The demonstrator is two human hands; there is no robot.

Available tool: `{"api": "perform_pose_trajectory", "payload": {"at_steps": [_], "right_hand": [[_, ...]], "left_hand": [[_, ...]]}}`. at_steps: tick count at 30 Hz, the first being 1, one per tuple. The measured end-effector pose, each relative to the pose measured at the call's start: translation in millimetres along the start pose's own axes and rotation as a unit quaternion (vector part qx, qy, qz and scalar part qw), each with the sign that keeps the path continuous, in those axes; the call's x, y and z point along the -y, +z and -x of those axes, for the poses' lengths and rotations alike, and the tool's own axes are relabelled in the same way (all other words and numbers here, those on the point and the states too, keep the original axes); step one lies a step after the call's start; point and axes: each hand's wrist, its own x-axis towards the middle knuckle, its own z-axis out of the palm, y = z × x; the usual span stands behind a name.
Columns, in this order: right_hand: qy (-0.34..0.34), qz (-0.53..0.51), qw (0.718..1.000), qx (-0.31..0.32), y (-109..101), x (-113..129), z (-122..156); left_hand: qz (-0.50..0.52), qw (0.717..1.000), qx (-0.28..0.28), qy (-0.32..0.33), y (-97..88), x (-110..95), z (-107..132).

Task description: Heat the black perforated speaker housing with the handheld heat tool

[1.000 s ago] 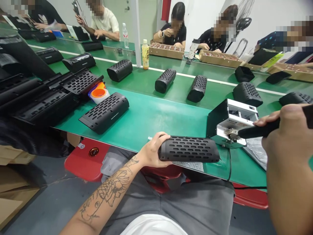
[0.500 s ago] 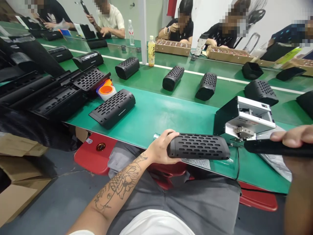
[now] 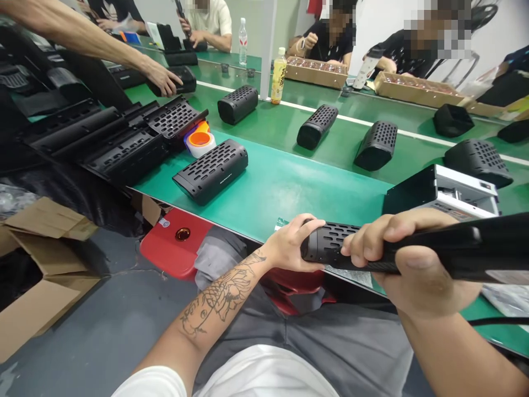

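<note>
My left hand grips the left end of a black perforated speaker shell lying along the near edge of the green bench. My right hand is closed around a long black tool held level over the shell's right part, its fingertips touching the shell. Most of the shell's right half is hidden behind that hand and tool.
A metal box device sits behind my right hand. A loose shell, an orange tape roll and stacked black grilles lie left. More shells ride the belt. Another person's hand reaches onto a black unit at far left.
My right hand has brought the black tool down and left from the metal device onto the shell. Another person's arm has reached in at the top left. The view has shifted.
</note>
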Motion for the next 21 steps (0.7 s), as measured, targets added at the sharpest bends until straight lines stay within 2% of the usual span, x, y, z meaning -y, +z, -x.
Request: {"api": "perform_pose_trajectory", "payload": {"at_steps": [10,18,21], "right_hand": [[0.006,0.011,0.993,0.114,-3.1,-10.6,-1.6],[0.029,0.013,0.994,0.102,-7.6,-28.1,8.8],[0.021,0.017,0.997,0.074,-3.7,-20.3,6.6]], "left_hand": [[-0.007,1.000,0.001,-0.022,0.9,-2.9,-2.5],[-0.027,0.999,-0.003,-0.026,1.5,2.0,-0.9],[-0.059,0.998,-0.023,-0.012,3.8,0.0,5.0]]}}
